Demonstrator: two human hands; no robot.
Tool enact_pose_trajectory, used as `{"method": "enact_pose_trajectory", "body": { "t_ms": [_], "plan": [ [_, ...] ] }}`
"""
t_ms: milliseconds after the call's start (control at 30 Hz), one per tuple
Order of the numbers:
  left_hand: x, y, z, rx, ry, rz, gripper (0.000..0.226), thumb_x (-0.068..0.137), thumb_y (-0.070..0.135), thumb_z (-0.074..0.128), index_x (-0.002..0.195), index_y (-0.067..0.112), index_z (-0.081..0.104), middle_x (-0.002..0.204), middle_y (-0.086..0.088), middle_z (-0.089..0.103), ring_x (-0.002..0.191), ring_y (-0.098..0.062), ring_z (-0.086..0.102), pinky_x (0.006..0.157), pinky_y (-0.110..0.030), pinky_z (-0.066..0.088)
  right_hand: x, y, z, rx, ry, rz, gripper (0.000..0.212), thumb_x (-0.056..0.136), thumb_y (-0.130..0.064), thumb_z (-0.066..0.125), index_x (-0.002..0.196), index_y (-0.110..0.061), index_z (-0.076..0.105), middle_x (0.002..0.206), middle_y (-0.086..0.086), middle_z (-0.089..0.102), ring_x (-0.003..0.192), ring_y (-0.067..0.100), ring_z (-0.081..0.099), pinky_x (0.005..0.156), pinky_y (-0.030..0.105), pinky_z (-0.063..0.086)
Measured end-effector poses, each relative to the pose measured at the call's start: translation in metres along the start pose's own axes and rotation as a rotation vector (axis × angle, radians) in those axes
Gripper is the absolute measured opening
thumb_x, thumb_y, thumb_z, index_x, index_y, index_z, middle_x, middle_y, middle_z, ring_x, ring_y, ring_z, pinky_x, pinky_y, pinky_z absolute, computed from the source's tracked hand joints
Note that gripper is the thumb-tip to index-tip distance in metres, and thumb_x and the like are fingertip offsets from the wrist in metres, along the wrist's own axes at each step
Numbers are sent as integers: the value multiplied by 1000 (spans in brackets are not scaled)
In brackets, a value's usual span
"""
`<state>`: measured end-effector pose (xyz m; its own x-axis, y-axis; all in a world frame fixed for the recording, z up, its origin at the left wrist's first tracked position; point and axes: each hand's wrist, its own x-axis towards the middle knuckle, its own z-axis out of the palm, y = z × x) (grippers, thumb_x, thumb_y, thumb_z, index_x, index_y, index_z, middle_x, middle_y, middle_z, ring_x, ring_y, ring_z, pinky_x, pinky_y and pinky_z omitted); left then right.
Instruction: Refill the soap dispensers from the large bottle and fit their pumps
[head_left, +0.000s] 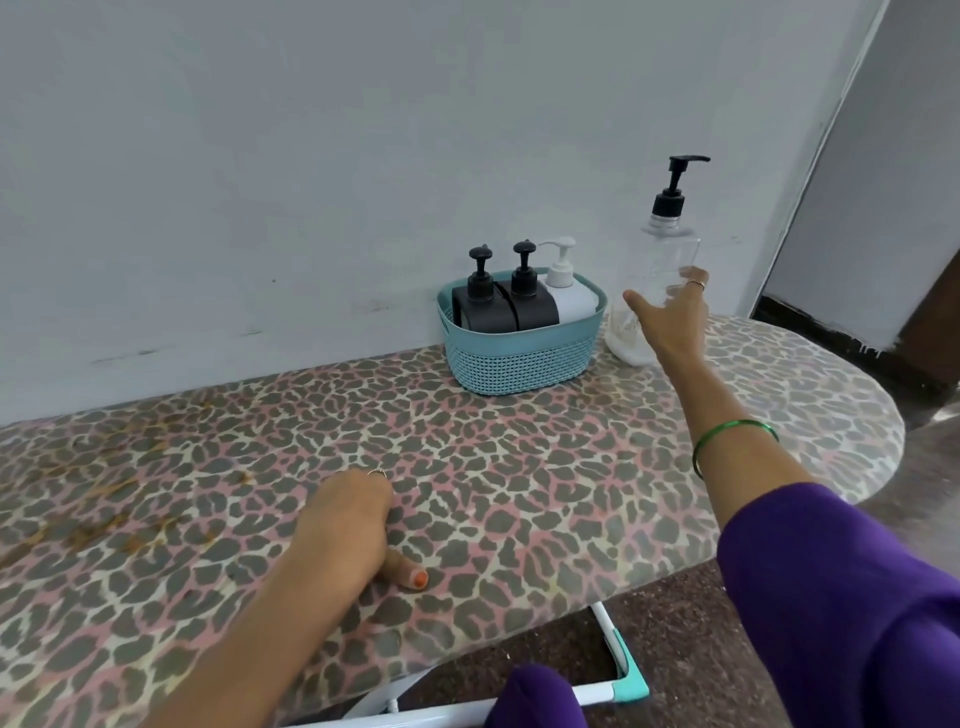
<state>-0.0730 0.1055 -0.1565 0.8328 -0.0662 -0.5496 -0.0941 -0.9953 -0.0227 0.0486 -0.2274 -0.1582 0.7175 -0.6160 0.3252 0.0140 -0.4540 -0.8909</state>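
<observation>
Your right hand (670, 312) is spread wide, thumb out to the left and fingers reaching round the far side of the large bottle (657, 291); it looks to be at the bottle's wall, but you cannot tell whether the fingers have closed on it or only touch. Your left hand (348, 525) rests knuckles-down on the worktop (493, 467), fingers curled under and holding nothing, thumb lying flat on the patterned cover. The bottle is clear, tall, nearly empty with a little pale soap at the bottom, and its black pump is fitted on top, so it will be top-heavy and slippery: wrap thumb and fingers fully round the middle before you lift, and keep it upright as you bring it toward you. Bring the left hand up to steady the base or to unscrew the pump. The dispensers wait just left of the bottle in the blue basket (519, 364) by the wall: two black dispensers (498, 309) and one white dispenser (571, 299), pumps on.
</observation>
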Motion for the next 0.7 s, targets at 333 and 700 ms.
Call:
{"method": "enact_pose_trajectory", "body": {
  "t_ms": [333,700],
  "plan": [
    [-29,-15,17,-68,66,-84,59,67,51,82,99,17,47,83,6,46,70,-6,41,71,-21,40,-12,-24,12,-20,-118,-77,70,86,-24,71,136,-3,27,132,20,49,123,30,48,91,27,36],
    [-26,6,0,-68,147,-32,73,72,50,79,123,7,48,100,-3,54,103,-19,55,92,-28,45,-44,-33,-31,-122,-24,56,55,83,10,56,133,6,31,124,27,52,112,37,53,76,29,40]
  ]
}}
